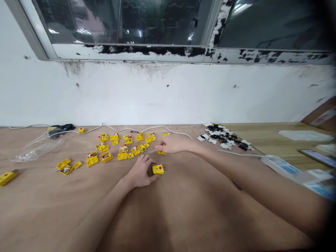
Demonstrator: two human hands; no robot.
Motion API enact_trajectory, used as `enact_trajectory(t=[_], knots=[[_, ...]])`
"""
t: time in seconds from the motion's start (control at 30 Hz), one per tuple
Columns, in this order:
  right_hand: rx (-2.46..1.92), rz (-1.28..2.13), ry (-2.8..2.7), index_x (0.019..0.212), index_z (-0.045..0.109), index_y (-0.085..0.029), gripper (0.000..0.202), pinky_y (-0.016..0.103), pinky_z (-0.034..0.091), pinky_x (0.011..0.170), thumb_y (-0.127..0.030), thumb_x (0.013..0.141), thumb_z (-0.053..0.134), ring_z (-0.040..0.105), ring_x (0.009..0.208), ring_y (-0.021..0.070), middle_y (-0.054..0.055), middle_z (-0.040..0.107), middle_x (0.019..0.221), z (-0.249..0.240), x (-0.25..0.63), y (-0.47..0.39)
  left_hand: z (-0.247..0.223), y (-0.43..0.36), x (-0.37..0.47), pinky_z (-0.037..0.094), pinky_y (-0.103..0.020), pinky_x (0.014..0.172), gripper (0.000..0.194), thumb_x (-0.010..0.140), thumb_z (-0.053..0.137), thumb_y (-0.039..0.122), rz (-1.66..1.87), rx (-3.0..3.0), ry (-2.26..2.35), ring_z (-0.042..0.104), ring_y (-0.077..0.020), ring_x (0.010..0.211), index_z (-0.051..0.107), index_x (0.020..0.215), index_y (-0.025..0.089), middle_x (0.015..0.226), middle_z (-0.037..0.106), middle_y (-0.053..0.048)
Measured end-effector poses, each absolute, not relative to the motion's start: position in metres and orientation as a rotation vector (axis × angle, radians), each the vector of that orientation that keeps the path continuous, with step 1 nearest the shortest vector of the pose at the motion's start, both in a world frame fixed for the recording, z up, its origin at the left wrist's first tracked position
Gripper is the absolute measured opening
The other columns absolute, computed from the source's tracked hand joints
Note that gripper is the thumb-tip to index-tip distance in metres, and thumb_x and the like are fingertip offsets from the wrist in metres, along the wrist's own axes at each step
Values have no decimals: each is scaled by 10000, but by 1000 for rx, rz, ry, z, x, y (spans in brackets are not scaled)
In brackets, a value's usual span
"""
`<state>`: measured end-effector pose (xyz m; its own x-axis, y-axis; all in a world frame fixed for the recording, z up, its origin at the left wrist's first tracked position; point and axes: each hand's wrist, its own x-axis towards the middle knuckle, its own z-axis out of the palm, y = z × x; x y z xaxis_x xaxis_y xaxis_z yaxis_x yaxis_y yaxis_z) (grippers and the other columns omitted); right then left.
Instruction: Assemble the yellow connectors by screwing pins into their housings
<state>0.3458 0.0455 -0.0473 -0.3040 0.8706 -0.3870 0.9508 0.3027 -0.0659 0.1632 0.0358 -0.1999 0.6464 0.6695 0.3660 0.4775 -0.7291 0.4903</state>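
Observation:
My left hand (142,170) rests on the brown work surface, thumb and fingers apart. Its thumb and index finger curve round the left end of a closed yellow plug (158,169), without a clear grip on it. The plug has a red button and two metal prongs pointing right. Farther back, my right hand (173,144) reaches left with its fingers bent down onto a yellow casing (162,152), which they partly hide. Left of my hands lie several opened yellow casings (123,152) with red buttons and small inner parts.
A white cable (147,128) runs along the wall. Black and white pieces (223,135) are heaped at back right, near a power strip (280,164) and a phone (319,157). At left are a clear plastic bag (36,145) and another yellow plug (7,178).

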Motion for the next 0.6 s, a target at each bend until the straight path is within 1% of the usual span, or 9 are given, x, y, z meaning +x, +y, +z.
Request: enact_trajectory(t=[0.03, 0.1, 0.17, 0.23, 0.3, 0.37, 0.47, 0.6], knots=[[1700, -408, 2370, 954, 683, -141, 412, 262, 358, 584, -406, 978, 369, 539, 674, 167, 55, 652, 816, -58, 352, 39, -199, 35, 162, 453, -422, 948, 343, 763, 739, 417, 781, 2521, 905, 552, -257, 1007, 657, 1027, 213, 1053, 619, -73], [1881, -607, 2621, 980, 684, -140, 377, 257, 387, 621, -436, 954, 452, 556, 710, 171, 47, 659, 832, -88, 365, 27, -198, 34, 161, 469, -411, 925, 269, 781, 720, 362, 818, 2535, 896, 575, -243, 981, 650, 997, 218, 1019, 633, -66], [1961, -893, 2736, 1039, 679, -142, 378, 265, 411, 671, -470, 913, 541, 562, 763, 178, 44, 661, 883, -118, 377, 16, -199, 33, 160, 484, -404, 914, 270, 812, 690, 321, 884, 2553, 879, 600, -236, 977, 644, 1061, 227, 1013, 651, -67], [1995, -1185, 2732, 1094, 677, -142, 443, 272, 414, 691, -518, 869, 610, 549, 780, 179, 39, 650, 906, -140, 384, 9, -200, 33, 160, 502, -392, 908, 287, 847, 657, 294, 984, 2549, 847, 622, -227, 990, 632, 1128, 238, 1039, 668, -71], [1942, -1366, 2761, 1045, 692, -147, 401, 266, 387, 677, -497, 858, 637, 513, 747, 164, 13, 619, 847, -152, 388, 4, -201, 33, 161, 522, -373, 901, 281, 876, 635, 285, 1080, 2526, 801, 638, -214, 1009, 627, 1154, 242, 1090, 678, -77], [1922, -1443, 2808, 983, 700, -152, 336, 263, 355, 660, -460, 866, 634, 477, 711, 151, -11, 576, 778, -156, 387, 2, -202, 32, 161, 538, -358, 902, 279, 893, 629, 283, 1149, 2515, 752, 650, -203, 1027, 624, 1168, 240, 1126, 683, -82], [1904, -1497, 2841, 909, 688, -152, 294, 262, 343, 647, -431, 892, 600, 466, 700, 149, -18, 545, 739, -158, 386, -3, -199, 28, 161, 549, -340, 909, 296, 895, 645, 288, 1209, 2537, 674, 665, -191, 1033, 617, 1185, 236, 1137, 697, -80], [1893, -1419, 2904, 830, 661, -152, 276, 255, 346, 620, -396, 916, 566, 469, 684, 146, -12, 550, 721, -165, 385, -12, -196, 20, 163, 561, -324, 863, 330, 890, 665, 312, 1239, 2597, 644, 690, -184, 977, 617, 1206, 228, 1105, 722, -77]])
